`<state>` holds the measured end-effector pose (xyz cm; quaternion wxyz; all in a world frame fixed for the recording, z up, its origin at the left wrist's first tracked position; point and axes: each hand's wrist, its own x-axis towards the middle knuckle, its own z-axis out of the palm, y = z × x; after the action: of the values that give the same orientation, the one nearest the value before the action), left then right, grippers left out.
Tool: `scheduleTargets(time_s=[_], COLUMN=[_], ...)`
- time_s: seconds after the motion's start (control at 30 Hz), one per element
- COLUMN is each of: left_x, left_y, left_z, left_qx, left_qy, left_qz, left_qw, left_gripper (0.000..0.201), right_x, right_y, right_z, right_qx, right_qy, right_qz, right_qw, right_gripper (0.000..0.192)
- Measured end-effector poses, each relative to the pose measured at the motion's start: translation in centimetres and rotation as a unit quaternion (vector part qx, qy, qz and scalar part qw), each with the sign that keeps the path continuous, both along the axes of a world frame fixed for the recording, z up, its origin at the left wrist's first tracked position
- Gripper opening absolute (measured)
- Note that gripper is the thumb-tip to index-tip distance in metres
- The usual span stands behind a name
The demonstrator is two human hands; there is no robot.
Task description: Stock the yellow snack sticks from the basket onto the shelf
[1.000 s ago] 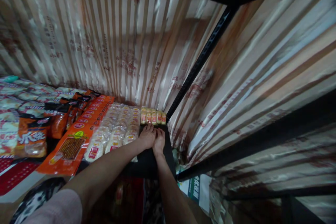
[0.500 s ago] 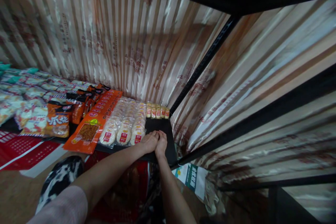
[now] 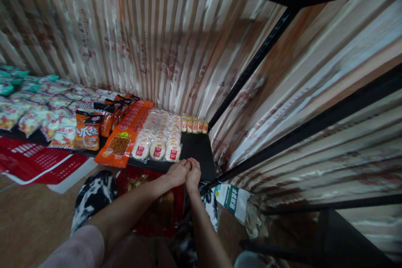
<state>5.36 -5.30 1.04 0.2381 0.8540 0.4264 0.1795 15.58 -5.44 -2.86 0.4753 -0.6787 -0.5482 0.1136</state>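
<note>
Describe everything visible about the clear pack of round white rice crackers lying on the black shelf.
The rice cracker pack is a clear, glossy plastic wrapper over round pale crackers laid in three rows running toward the striped back wall. The front crackers carry small red labels. It lies flat on the black shelf, its left edge against the orange snack pack. The left hand and right hand sit together just off its front right corner, not clearly touching it.
</note>
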Motion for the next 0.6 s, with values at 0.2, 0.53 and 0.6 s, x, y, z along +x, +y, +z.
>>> scheduleTargets(time_s=[0.2, 0.53, 0.6], left_x=[-1.6, -5.9, -6.7], left_y=[-2.1, -7.3, -8.3], left_z=[-1.2, -4.7, -6.0], left_qx=[0.013, -0.041, -0.064], left_qy=[0.011, 0.01, 0.005], left_qz=[0.008, -0.006, -0.007], left_qw=[1.0, 0.999, 0.998], left_gripper=[0.034, 0.036, 0.034], right_x=[-1.9, -5.4, -6.0], right_y=[-2.8, -7.9, -8.9], right_z=[0.3, -4.3, -5.9], right_qx=[-0.019, -0.062, -0.119], right_qy=[-0.013, -0.003, -0.004], right_qz=[0.012, 0.053, 0.095], right_qw=[1.0, 0.997, 0.988], right_gripper=[0.035, 0.034, 0.031])
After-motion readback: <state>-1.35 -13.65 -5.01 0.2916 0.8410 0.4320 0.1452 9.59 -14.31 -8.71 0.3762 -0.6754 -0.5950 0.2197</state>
